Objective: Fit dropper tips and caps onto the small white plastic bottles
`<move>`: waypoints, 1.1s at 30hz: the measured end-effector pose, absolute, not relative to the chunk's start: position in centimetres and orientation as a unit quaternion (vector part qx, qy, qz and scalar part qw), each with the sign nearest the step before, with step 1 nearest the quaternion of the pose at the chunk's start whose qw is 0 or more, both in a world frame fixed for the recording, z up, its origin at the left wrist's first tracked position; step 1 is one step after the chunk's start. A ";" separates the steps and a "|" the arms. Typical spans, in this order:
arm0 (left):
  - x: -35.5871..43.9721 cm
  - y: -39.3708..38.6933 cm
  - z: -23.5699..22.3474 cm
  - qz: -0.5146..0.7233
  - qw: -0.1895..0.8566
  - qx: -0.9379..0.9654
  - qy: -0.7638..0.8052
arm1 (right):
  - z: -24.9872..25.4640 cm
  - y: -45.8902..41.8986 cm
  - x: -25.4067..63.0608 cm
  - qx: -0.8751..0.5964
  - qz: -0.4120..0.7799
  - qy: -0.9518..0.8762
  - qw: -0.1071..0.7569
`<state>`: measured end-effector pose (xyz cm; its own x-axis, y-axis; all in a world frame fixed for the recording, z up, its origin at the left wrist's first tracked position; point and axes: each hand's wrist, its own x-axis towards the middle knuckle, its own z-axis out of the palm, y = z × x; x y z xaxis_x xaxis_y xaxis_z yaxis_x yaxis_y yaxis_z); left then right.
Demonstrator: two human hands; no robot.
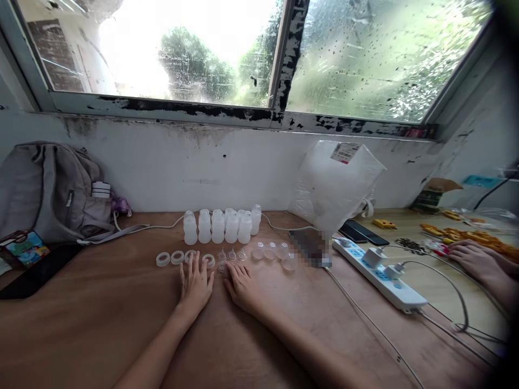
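My left hand (pixel 195 286) rests palm down with fingers spread, the fingertips over the row of white screw rings (pixel 163 260) and partly hiding some of them. Beside it my right hand (pixel 245 286) lies flat, fingers stretched out. Its fingertips are close to several clear bottle teats (pixel 231 254); whether they touch the nearest one I cannot tell. Several translucent domed caps (pixel 270 252) sit to the right of the teats. Behind these parts, small frosted baby bottles (pixel 218 228) stand upright in a cluster near the wall.
A white power strip (pixel 381 275) with plugged-in chargers and cables crosses the right side. Phones (pixel 363 232) lie behind it, near a white plastic bag (pixel 332 183). A grey backpack (pixel 52 189) stands left. Another person's hand (pixel 472 259) is among yellow pieces at far right.
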<state>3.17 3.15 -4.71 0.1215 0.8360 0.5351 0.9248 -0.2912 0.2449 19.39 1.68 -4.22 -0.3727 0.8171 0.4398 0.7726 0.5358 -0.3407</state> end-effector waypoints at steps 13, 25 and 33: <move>3.1 2.4 -3.5 -0.400 -0.129 -0.745 -0.518 | -2.9 1.9 20.7 -0.428 0.307 -0.721 0.450; 4.4 1.3 -3.2 -0.498 -0.366 -0.657 -0.432 | -2.4 -0.6 19.4 -0.332 0.220 -0.814 0.423; 4.3 0.8 -2.4 -0.456 -0.315 -0.710 -0.434 | -1.6 -1.1 19.3 -0.346 0.290 -0.779 0.434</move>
<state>4.29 0.77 -2.40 0.2072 0.9041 0.3738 0.3296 -0.4243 0.8434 19.26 -1.14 -1.62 -0.3836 0.7916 0.4756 0.2877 0.5918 -0.7530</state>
